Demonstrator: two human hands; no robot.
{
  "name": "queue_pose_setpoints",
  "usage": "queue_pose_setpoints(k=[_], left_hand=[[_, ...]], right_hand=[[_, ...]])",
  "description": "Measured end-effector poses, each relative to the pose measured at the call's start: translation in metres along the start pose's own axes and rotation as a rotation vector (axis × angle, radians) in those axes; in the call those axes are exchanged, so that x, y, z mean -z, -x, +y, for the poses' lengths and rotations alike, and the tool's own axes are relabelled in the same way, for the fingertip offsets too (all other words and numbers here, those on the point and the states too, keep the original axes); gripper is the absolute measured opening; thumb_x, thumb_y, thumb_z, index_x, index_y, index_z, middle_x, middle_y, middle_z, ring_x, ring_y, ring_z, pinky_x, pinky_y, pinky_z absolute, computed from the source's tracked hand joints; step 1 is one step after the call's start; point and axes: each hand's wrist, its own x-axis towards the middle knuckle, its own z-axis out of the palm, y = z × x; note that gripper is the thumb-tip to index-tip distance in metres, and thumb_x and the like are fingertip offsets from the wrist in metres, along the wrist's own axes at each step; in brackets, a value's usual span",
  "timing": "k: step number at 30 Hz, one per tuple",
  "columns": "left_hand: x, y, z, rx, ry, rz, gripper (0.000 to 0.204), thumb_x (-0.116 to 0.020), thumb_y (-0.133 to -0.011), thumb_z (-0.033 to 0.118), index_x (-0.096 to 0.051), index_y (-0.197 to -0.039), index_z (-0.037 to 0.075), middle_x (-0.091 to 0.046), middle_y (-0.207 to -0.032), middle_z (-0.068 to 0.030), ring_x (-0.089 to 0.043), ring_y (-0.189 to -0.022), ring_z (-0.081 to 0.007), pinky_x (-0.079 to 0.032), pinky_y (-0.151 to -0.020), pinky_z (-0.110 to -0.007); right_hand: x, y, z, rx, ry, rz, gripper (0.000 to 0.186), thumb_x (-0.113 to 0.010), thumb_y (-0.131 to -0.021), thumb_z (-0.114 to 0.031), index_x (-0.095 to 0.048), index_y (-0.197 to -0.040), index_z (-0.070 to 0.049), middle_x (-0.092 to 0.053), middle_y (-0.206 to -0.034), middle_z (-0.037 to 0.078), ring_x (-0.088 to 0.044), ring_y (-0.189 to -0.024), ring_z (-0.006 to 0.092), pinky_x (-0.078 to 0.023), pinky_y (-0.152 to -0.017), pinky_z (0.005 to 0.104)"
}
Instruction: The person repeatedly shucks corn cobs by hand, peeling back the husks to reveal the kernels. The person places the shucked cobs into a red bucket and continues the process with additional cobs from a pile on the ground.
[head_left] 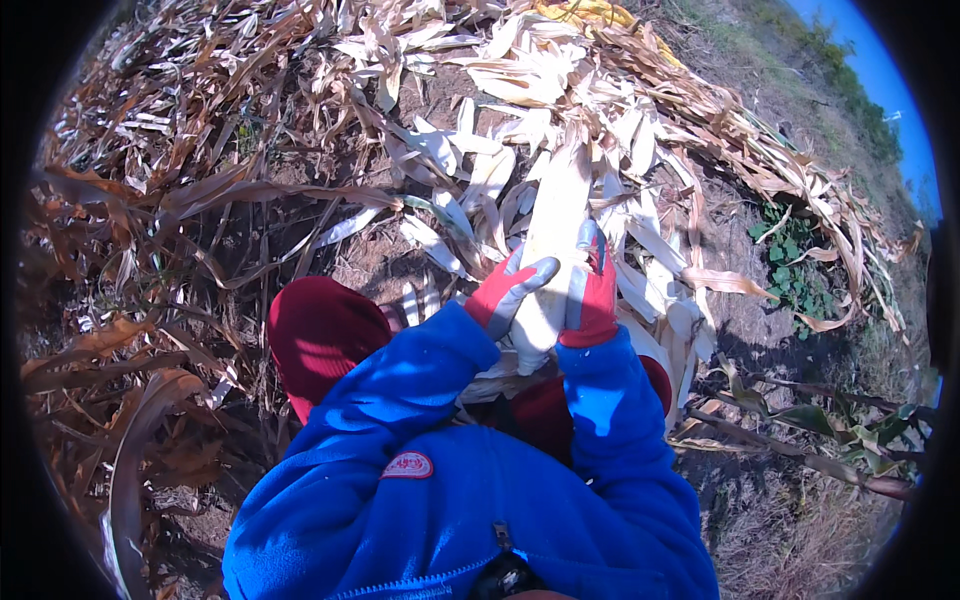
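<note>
An ear of corn [557,205] in its pale husk stretches away from my lap, brightly sunlit. My left hand [508,292], in a red and grey glove, is closed around its left side, the thumb lying across the husk. On the other side my right hand [592,298], gloved the same way, grips it with fingers bent against the husk. The near end of the ear points down between my knees. Glare washes out detail, so I cannot make out whether any kernels are bare.
Loose pale husks [490,180] lie on the soil just beyond my hands. Dry brown stalks and leaves [150,210] cover the left side, and more stalks [730,130] run along the right. Something yellow [590,12] lies at the far edge. Green weeds [795,265] grow at right.
</note>
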Motion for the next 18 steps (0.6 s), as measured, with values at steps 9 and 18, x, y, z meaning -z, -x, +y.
queue_pose_setpoints(k=[9,18], left_hand=[[0.007,0.012,0.008,-0.008,-0.141,-0.122,0.054,-0.073,-0.077,0.029,-0.052,-0.12,0.004,-0.061,-0.107,-0.0048,-0.055,-0.1,-0.0143,-0.044,-0.089,-0.032],[-0.023,0.056,0.006,0.335,0.269,-0.109,0.053,-0.05,-0.092,0.05,-0.059,-0.111,0.001,-0.066,-0.092,-0.0137,-0.066,-0.074,-0.0205,-0.053,-0.063,-0.03]], right_hand=[[-0.027,-0.007,-0.036,-0.315,-0.305,-0.108,0.023,-0.048,-0.097,-0.028,-0.053,-0.096,-0.006,-0.059,-0.077,0.008,-0.06,-0.064,0.0166,-0.05,-0.056,0.0277],[-0.02,-0.004,-0.063,-0.332,-0.439,-0.02,0.047,-0.049,-0.093,-0.043,-0.053,-0.117,-0.003,-0.062,-0.098,0.011,-0.061,-0.089,0.0229,-0.05,-0.079,0.035]])
